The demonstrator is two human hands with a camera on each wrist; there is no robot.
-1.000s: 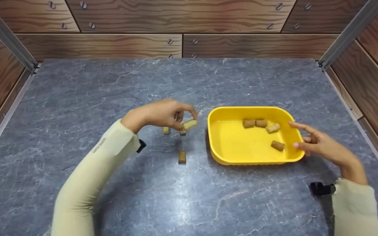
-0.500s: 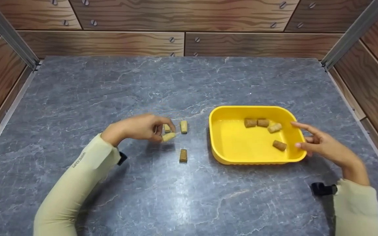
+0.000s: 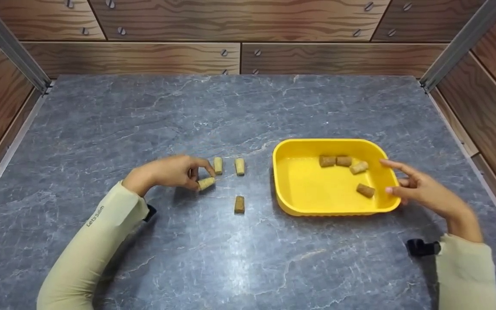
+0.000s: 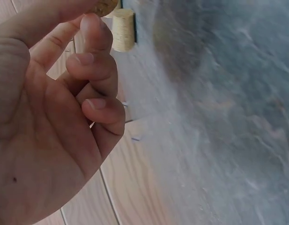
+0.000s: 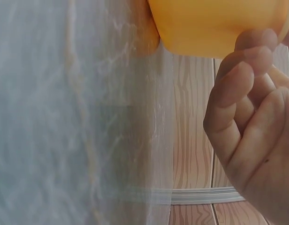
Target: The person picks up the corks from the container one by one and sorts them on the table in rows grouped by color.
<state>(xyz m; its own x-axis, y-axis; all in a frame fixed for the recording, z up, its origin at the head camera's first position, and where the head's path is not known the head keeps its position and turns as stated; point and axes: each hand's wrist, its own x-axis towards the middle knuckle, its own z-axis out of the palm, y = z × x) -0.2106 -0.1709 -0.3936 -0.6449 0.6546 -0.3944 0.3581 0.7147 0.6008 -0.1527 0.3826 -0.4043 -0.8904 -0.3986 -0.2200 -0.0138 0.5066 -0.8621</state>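
Head cam's got the left hand [image 3: 175, 171] pinching a pale cork [image 3: 206, 184] near three corks [image 3: 240, 166] out on the table [image 3: 166, 107], right hand [image 3: 426, 189] gripping the yellow tub [image 3: 308, 191], four more corks [image 3: 327, 161] inside, so roughly halfway, I'd guess.

Looks like a small work booth, i.e. a staged recording or test bay, more lab than home; can't tell what bldg. it's in. Walls [image 3: 144, 59] box in the left, right & back, all w/ a wood-plank pattern; grain + screws [image 3: 224, 52] look flat, like a print. Grey metal posts [image 3: 7, 43] lean into view at both far corners, & a pale strip [image 3: 7, 158] runs along the table's [image 3: 166, 107] sides. Tabletop = blue-grey marble look w/ white veins & a glare patch nr. the front. Black wrist units [image 3: 422, 248] fit a rec. setup.
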